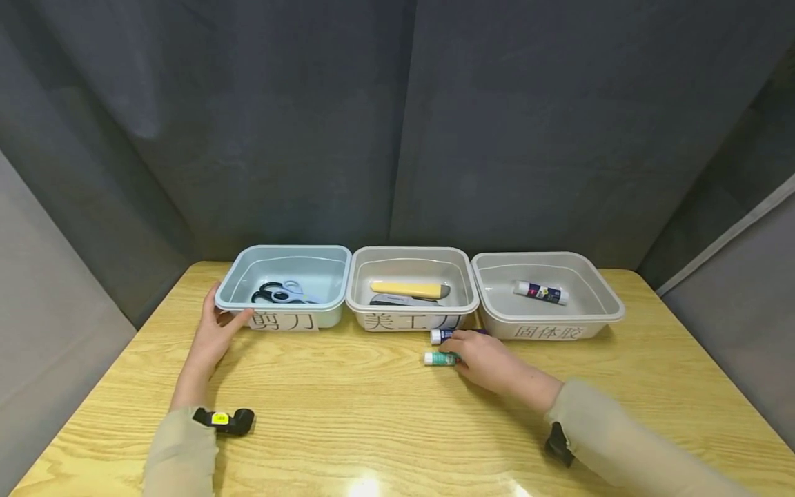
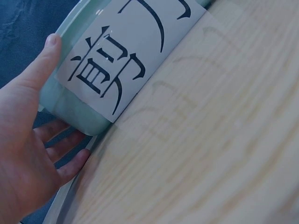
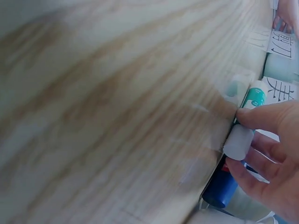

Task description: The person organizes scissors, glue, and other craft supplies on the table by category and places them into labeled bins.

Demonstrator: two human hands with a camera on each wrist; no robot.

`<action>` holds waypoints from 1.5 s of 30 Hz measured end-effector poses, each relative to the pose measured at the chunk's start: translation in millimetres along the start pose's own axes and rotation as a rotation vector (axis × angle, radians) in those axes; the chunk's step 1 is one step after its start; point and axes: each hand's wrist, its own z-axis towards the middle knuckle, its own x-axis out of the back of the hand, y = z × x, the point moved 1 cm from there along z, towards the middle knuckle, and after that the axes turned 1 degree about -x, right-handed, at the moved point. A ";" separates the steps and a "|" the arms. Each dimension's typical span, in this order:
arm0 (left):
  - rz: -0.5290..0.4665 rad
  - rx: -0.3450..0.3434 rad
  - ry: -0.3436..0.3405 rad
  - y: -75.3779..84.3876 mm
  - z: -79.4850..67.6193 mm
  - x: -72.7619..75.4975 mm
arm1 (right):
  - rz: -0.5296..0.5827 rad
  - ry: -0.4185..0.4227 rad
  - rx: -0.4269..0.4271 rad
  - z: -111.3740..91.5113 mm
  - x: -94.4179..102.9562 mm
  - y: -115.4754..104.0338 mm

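My left hand (image 1: 213, 338) holds the front left corner of a light blue bin (image 1: 329, 316), thumb on its front and fingers along its side. Inside that bin lie scissors (image 1: 282, 293). On the table, my right hand (image 1: 491, 360) pinches a green glue stick with white ends (image 1: 438, 359) between thumb and fingers. A dark blue glue stick (image 3: 220, 187) lies close beside it, against the front of the bins; a finger of the right hand is at it. Part of both glue sticks is hidden by the hand in the head view.
A middle grey bin (image 1: 360, 319) holds a yellow utility knife (image 1: 406, 288) and a grey utility knife (image 1: 397, 300). The right grey bin (image 1: 497, 330) has one glue stick (image 1: 540, 293) inside. All three bins carry paper labels and stand in a row before a dark curtain (image 1: 397, 124).
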 end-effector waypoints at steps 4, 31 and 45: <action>-0.005 -0.004 0.004 0.1 0.7 -0.3 | -0.001 0.039 0.022 -0.5 2.4 -0.6; 0.001 0.000 -0.001 -0.6 1.0 -0.1 | -0.058 0.163 -0.248 -21.4 96.1 84.6; 0.011 0.007 0.000 -1.4 1.7 -0.1 | 0.007 -0.062 -0.414 -22.6 69.3 145.3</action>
